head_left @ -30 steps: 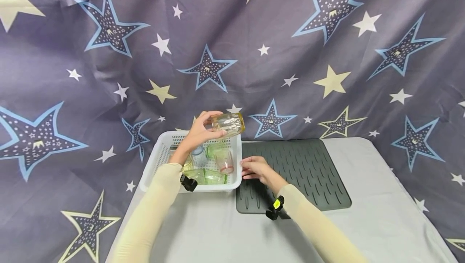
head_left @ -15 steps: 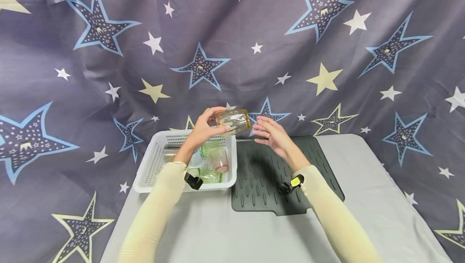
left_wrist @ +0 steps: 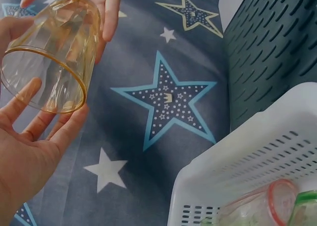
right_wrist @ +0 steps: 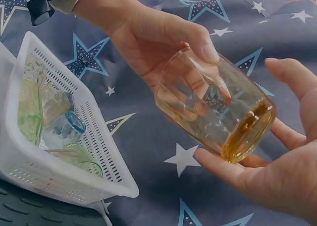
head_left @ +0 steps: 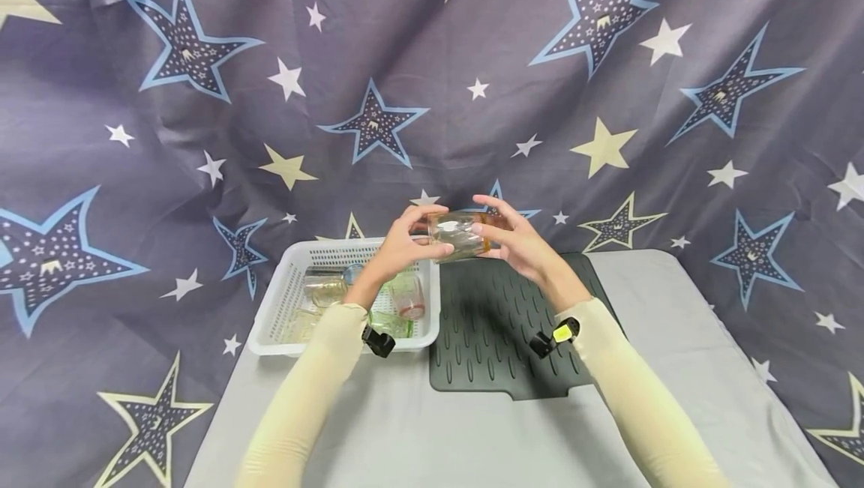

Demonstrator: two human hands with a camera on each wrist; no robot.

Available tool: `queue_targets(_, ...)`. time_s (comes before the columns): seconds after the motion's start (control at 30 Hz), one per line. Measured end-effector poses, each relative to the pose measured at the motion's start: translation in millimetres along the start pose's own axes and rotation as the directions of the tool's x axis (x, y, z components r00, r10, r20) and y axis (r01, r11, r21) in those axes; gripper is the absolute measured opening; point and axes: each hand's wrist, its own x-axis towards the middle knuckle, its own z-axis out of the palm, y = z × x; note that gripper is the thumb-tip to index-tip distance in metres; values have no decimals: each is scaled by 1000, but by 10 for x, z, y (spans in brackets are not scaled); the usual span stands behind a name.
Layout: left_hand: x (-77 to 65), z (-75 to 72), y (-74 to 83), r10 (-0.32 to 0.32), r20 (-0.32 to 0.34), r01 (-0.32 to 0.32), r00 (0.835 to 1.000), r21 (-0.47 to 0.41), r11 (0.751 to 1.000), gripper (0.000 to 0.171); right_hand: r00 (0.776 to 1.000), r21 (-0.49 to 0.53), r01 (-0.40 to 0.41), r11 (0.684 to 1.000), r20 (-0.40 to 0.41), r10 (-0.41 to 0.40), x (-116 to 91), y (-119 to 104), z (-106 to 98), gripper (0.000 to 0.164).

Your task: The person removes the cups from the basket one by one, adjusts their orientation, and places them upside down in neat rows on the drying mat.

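Observation:
A clear drinking glass with an amber tint (head_left: pixel 454 233) is held on its side in the air, above the gap between basket and mat. My left hand (head_left: pixel 407 242) grips it around the rim end, with the thumb on the near side. My right hand (head_left: pixel 516 241) is at the amber base, fingers spread. In the right wrist view, the right thumb (right_wrist: pixel 290 72) stands apart from the glass, while the fingers reach around behind its base; whether they touch it I cannot tell. In the left wrist view, the glass's open rim faces the left palm.
A white perforated basket (head_left: pixel 270 323) at the left holds several glasses lying down, among them a pink-rimmed glass (head_left: pixel 408 299) and a blue-tinted glass (right_wrist: pixel 74 123). Right of it lies a dark ridged drying mat (head_left: pixel 472 357) on a pale table (head_left: pixel 405 428). A star-patterned cloth (head_left: pixel 337 61) hangs behind.
My left hand has carried the glass rightward, out from over the basket. My right hand has risen from the basket's right edge to the base of the glass.

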Motion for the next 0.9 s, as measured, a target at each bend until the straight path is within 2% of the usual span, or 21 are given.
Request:
queue_targets(0.4,13,52,-8,0,21,0,1000,-15,1000,67,1000,-36,-9,999,-12,9,-28,43,-14,58)
queue_targets(0.9,-8,39,12,-27,67,30,997,-45,999,69,999,-64,-22,998,-32,20,-16,34,-18,57)
